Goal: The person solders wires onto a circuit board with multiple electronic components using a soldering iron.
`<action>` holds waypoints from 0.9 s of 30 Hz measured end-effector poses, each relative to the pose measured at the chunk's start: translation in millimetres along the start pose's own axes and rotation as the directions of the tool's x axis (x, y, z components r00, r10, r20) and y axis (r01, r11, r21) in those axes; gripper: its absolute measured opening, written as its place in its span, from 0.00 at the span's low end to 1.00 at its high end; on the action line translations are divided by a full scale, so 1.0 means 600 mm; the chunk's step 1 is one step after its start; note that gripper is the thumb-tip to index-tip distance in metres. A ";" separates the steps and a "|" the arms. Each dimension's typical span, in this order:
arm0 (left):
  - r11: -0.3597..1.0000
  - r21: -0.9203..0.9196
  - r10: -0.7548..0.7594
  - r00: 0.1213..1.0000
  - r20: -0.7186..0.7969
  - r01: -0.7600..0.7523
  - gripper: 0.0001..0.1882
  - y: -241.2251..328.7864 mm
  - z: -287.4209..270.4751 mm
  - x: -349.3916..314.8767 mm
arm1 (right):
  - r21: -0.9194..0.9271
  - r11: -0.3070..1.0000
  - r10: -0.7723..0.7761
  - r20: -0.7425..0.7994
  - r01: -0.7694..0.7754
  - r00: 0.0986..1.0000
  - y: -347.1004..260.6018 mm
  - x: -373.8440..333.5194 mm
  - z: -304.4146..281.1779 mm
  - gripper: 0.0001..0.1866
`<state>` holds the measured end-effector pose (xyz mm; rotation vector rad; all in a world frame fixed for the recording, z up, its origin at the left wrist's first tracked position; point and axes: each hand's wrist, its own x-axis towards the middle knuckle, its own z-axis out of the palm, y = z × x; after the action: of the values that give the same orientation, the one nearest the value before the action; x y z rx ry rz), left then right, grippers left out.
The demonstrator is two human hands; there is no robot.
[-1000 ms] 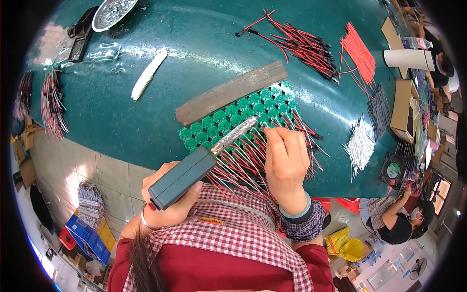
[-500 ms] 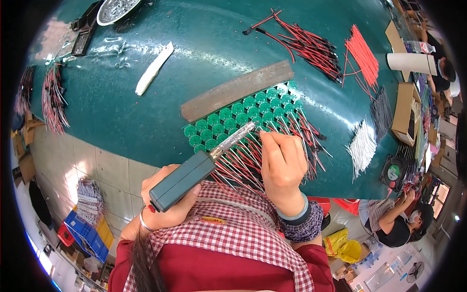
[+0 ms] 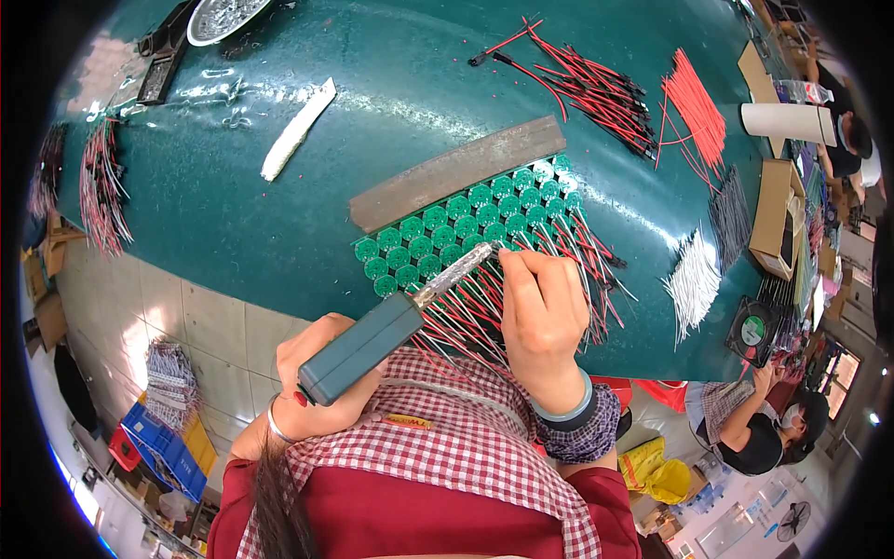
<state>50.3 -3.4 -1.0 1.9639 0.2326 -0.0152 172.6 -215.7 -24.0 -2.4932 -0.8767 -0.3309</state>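
A panel of small round green circuit boards [image 3: 433,219] lies on the table, with a grey-brown bar [image 3: 456,174] along its far edge. Red and white wires [image 3: 466,321] fan out from the boards' near side toward me. My left hand [image 3: 315,340] is wrapped round the dark green handle of a soldering iron [image 3: 365,345], whose metal shaft slants up to the boards. Beside the iron's tip, my right hand [image 3: 545,307] pinches a thin wire against a board; its end is mostly hidden by the fingertips.
Toward the far right lie red-and-black connector leads [image 3: 601,93], loose red wires [image 3: 694,107], white wires [image 3: 691,284] and dark wires [image 3: 732,219]. A cardboard box [image 3: 776,219] stands at the right edge. A white strip [image 3: 298,130] and a metal dish [image 3: 197,37] are farther left.
The soldering iron and my left hand have shifted slightly to the right, the handle a little lower. My right hand stays pinched almost in the same place.
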 end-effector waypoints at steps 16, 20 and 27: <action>0.991 0.076 0.116 0.992 -0.045 -0.112 0.14 -0.003 -0.004 -0.009 | -0.016 1.000 -0.025 0.051 0.026 0.998 0.003 -0.006 0.000 0.18; 0.992 0.064 0.109 0.993 -0.045 -0.106 0.15 -0.003 -0.005 -0.010 | -0.021 0.999 -0.030 0.046 0.031 0.998 0.003 -0.005 -0.001 0.18; 0.997 0.028 0.074 0.995 -0.062 -0.072 0.15 -0.005 -0.004 -0.016 | -0.016 1.000 -0.017 0.013 0.017 1.000 0.001 -0.005 0.001 0.15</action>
<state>40.2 -1.5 -1.9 1.9987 0.2021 0.0915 170.6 -217.4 -25.5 -2.5062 -0.9045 -0.3285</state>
